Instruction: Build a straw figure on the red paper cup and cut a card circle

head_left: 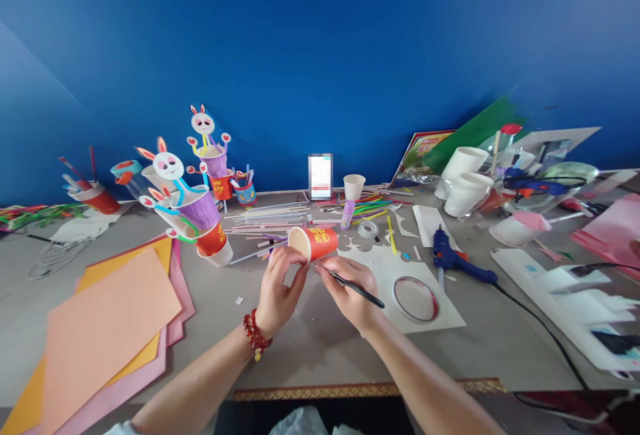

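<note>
A red paper cup (324, 242) with yellow lettering is tipped on its side, its open mouth facing left. My left hand (280, 285), with a red bead bracelet at the wrist, pinches the cup's lower rim between thumb and fingers. Closed around a slim black pen-like tool (361, 288), my right hand (350, 285) is just below the cup. The tool's tip is close to the rim; whether it is a pen or a knife I cannot make out.
Coloured paper (110, 321) lies at left beside rabbit cup figures (200, 211). Straws and pipe cleaners (275, 215) spread behind the cup. A blue glue gun (457, 258), a tape roll (415, 299), white cups (467, 193) and a power strip (555, 315) are on the right.
</note>
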Demonstrator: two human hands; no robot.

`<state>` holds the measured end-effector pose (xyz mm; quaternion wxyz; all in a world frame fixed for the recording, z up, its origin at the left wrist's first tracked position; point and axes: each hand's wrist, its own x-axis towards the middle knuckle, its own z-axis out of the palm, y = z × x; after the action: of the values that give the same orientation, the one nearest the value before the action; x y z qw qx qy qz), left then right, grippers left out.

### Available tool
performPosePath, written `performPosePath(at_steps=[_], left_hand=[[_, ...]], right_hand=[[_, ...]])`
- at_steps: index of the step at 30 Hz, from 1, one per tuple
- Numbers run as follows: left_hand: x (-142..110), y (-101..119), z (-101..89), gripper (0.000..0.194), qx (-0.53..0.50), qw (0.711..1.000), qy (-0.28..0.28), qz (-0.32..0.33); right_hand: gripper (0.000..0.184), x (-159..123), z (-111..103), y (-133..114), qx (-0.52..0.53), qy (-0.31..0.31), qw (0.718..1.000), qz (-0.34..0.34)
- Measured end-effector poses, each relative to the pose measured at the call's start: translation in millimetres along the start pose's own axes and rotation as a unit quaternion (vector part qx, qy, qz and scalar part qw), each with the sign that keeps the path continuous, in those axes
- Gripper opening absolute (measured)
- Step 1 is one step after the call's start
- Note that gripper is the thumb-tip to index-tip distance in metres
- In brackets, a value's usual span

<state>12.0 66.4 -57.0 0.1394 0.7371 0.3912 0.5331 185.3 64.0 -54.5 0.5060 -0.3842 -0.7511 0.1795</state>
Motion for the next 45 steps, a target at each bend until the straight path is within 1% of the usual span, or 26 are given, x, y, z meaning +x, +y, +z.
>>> performPosePath(at_steps=[4,8,13,18,21,25,28,30,32,34,35,37,39,41,45], left_hand=[[-0.8,1.9,2.9,0.014,0.010,1.000,0.016,0.001],[-2.3,-1.0,6.2,0.013,-0.002,1.000,0.031,-0.005],[-3.7,-4.1,9.6,0.013,-0.003,0.998,0.059,0.016],[-5.1,-3.5,11.8,0.010,0.002,0.998,0.068,0.011],[-6.4,-5.5,14.3,0.009,0.001,0.997,0.071,0.007],[-6.3,-6.6,17.3,0.010,0.009,0.997,0.078,0.011],[-5.6,-4.8,18.3,0.012,0.013,0.996,0.081,0.018],[-5.8,-3.5,18.1,0.011,0.009,0.997,0.082,0.012],[-6.6,-3.0,17.0,0.007,-0.015,0.997,0.071,-0.012],[-7.4,-3.6,14.9,0.002,-0.059,0.995,0.055,-0.063],[-7.5,-4.0,13.7,0.004,-0.082,0.991,0.049,-0.094],[-7.2,-4.6,11.2,0.011,-0.117,0.980,0.040,-0.153],[-6.3,-4.1,9.7,0.014,-0.141,0.971,0.037,-0.187],[-5.6,-2.5,10.0,0.014,-0.171,0.963,0.042,-0.205],[-6.7,0.8,14.5,0.018,-0.233,0.939,0.067,-0.245]], right_hand=[[0.017,-0.6,2.2,-0.3,0.027,0.024,0.999,0.021],[0.023,-2.5,8.1,-1.3,0.076,0.055,0.992,0.083],[0.021,-3.7,14.6,-7.3,0.159,0.091,0.968,0.173],[0.022,-3.5,14.9,-11.2,0.189,0.094,0.957,0.201],[0.022,-4.9,17.0,-8.5,0.229,0.093,0.940,0.237],[0.023,-8.7,24.3,-0.9,0.270,0.107,0.916,0.278],[0.022,-10.4,27.9,2.3,0.281,0.116,0.908,0.290],[0.023,-9.7,26.2,1.3,0.262,0.111,0.917,0.279],[0.023,-7.6,21.2,-1.5,0.209,0.095,0.943,0.239],[0.021,-4.4,14.6,-4.2,0.139,0.074,0.974,0.164],[0.019,-2.7,11.4,-5.1,0.108,0.062,0.985,0.118],[0.016,0.5,6.7,-5.6,0.063,0.042,0.997,0.031],[0.014,2.5,4.7,-4.9,0.036,0.034,0.998,-0.025],[0.014,3.1,5.0,-4.4,0.016,0.044,0.998,-0.042],[0.015,1.7,9.1,-6.1,0.011,0.076,0.997,-0.007]])
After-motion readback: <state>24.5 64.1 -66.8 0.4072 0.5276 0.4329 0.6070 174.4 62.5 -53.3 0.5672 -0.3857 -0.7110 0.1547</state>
